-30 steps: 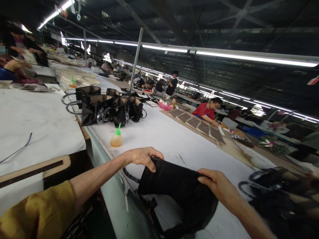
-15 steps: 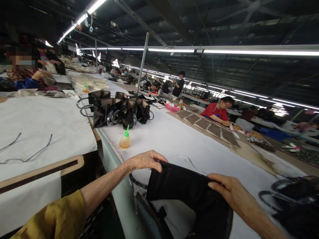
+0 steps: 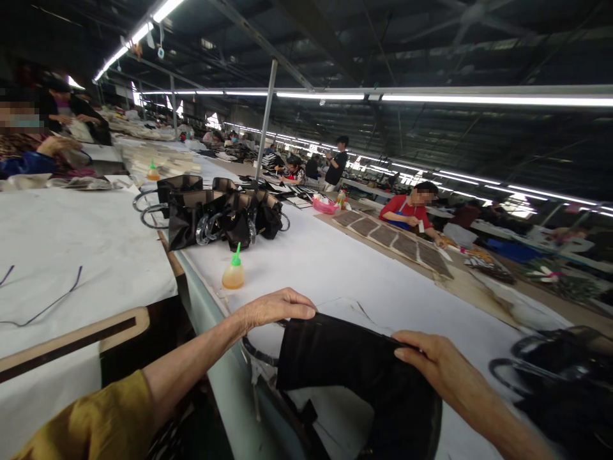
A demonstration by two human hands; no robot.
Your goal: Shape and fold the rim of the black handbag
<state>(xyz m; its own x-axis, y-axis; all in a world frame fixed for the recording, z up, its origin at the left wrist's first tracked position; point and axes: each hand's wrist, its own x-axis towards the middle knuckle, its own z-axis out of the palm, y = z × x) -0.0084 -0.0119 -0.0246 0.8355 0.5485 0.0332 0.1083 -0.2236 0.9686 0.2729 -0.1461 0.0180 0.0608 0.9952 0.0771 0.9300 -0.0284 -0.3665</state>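
A black handbag (image 3: 352, 358) lies at the near edge of the white-covered table, with one ring-shaped handle (image 3: 258, 351) showing at its left side. My left hand (image 3: 282, 306) pinches the top rim of the bag near its left corner, thumb and fingers pressed together. Farther right on the same rim, my right hand (image 3: 426, 351) is closed with the edge between thumb and fingers. The bag's lower part runs out of the picture at the bottom.
Several finished-looking black bags (image 3: 215, 211) stand beyond a bottle of amber liquid (image 3: 234, 271) with a green nozzle. More dark bags (image 3: 565, 377) lie at the right. A wooden slotted board (image 3: 119, 326) is at the left. A co-worker in red (image 3: 402, 207) works across the table.
The view has shifted slightly, moving the table things left in the picture. My left fingers lie flatter along the rim; both hands keep hold of the bag. The co-worker in red has moved an arm.
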